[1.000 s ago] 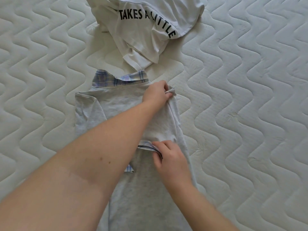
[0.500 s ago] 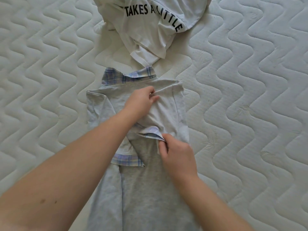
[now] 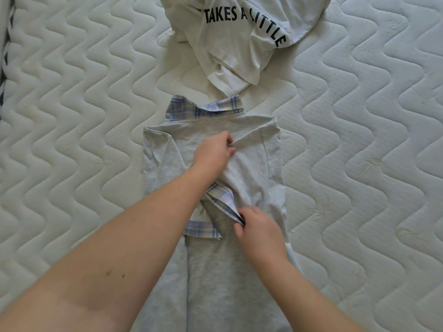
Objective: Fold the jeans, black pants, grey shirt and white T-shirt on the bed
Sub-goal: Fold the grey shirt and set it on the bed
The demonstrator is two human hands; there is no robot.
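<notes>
The grey shirt (image 3: 254, 161) with a plaid collar and plaid cuffs lies lengthwise on the bed, its sides folded inward. My left hand (image 3: 212, 153) pinches a fold of the right sleeve near the chest. My right hand (image 3: 257, 226) pinches the plaid cuff of that sleeve at the shirt's middle. The white T-shirt (image 3: 239, 39) with black lettering lies crumpled just beyond the collar. Neither the jeans nor the black pants are in view.
The white quilted mattress (image 3: 359, 164) spreads out on both sides of the shirt. A dark-patterned edge (image 3: 4, 56) runs along the far left of the bed.
My left hand slid from the right shoulder toward the chest, dragging the sleeve inward. My right hand brought the cuff down and to the centre. The other plaid cuff came into view.
</notes>
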